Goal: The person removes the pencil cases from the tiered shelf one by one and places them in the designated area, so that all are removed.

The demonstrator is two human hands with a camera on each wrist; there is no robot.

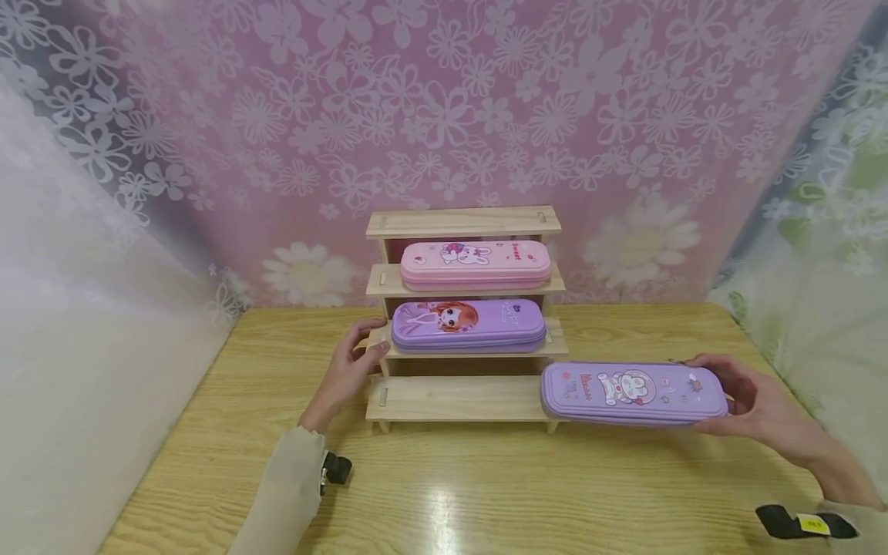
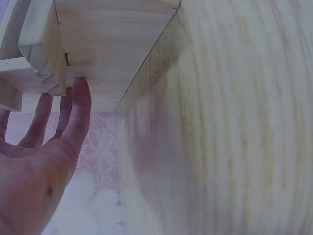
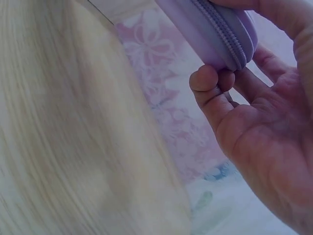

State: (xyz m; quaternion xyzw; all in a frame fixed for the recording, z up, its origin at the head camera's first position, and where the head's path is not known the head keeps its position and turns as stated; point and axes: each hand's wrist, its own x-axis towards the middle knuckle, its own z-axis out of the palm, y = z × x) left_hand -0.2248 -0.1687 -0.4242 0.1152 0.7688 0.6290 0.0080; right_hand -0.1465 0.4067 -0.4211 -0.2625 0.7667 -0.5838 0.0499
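Observation:
A stepped wooden rack (image 1: 458, 399) stands at the back middle of the table. A pink pencil case (image 1: 475, 264) lies on its upper step and a purple one with a girl print (image 1: 469, 324) on the step below. My left hand (image 1: 350, 368) rests with straight fingers against the rack's left side; its fingertips (image 2: 80, 85) touch the wood. My right hand (image 1: 752, 401) grips the right end of a lilac pencil case (image 1: 633, 393), level, with its left end over the lowest step. The case's zipped end (image 3: 227, 29) sits between thumb and fingers.
The wooden table (image 1: 486, 486) spreads in front of the rack. A pink flowered curtain (image 1: 444, 116) hangs close behind, with white cloth at the left and a green-flowered cloth at the right.

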